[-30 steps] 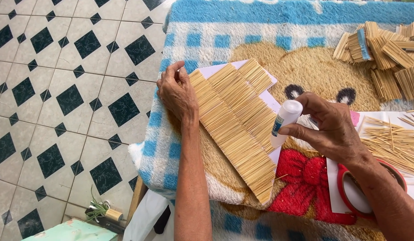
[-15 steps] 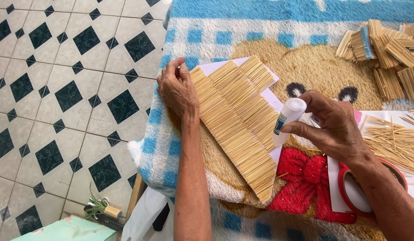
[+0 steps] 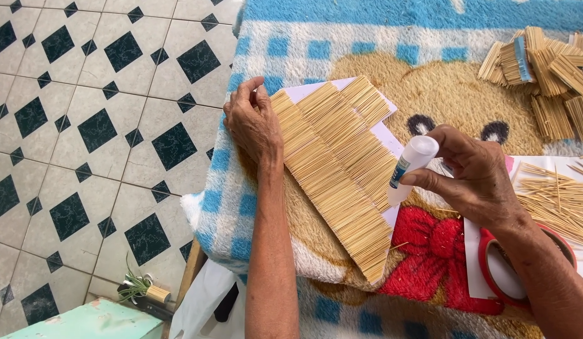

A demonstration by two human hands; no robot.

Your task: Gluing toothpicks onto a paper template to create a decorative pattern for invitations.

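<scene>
My left hand presses flat on the left edge of a panel of thin wooden sticks glued in overlapping rows onto white paper. My right hand holds a white glue bottle, tip pointing down at the panel's right edge. The panel lies diagonally on a fuzzy blue blanket with a bear picture covering the table.
Bundles of stick panels are piled at the back right. Loose sticks lie on white paper at the right. A red tape roll sits under my right forearm. Tiled floor lies left; a green stool stands below.
My right hand with the glue bottle has shifted slightly along the panel's right edge. The left hand stays pressed on the panel.
</scene>
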